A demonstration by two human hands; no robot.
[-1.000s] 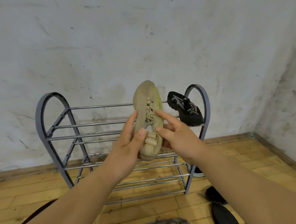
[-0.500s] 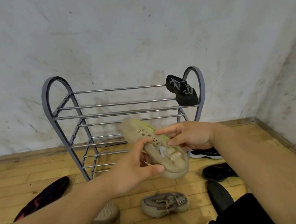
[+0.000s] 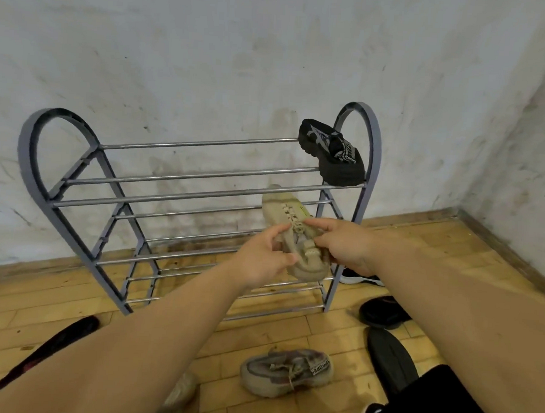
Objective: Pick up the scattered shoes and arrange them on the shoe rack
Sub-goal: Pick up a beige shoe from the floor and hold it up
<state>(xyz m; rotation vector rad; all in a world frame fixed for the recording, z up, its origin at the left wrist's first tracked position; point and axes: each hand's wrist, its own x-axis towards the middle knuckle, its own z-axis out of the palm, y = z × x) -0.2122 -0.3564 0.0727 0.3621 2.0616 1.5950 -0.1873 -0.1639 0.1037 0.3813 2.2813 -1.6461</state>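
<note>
A beige sneaker (image 3: 288, 215) is held toe-first toward the right side of the grey metal shoe rack (image 3: 177, 198), at the height of its middle tier. My left hand (image 3: 262, 259) grips its left side and my right hand (image 3: 346, 245) its right side and laces. A black sneaker (image 3: 332, 154) lies on the rack's top tier at the far right. On the wooden floor lie a grey sneaker (image 3: 287, 373), another beige shoe (image 3: 181, 391) partly behind my left arm, and a black-and-red shoe (image 3: 52, 349).
Black shoes lie right of the rack: one with a white sole (image 3: 360, 277), one dark shoe (image 3: 382, 311) and one sole-up (image 3: 389, 357). A stained white wall stands behind the rack, with a room corner at the right. My dark clothing (image 3: 437, 404) fills the lower right.
Both hands carried the beige sneaker from low in front of the rack up and forward to the rack's right side, turning its toe toward the wall. The camera tilted.
</note>
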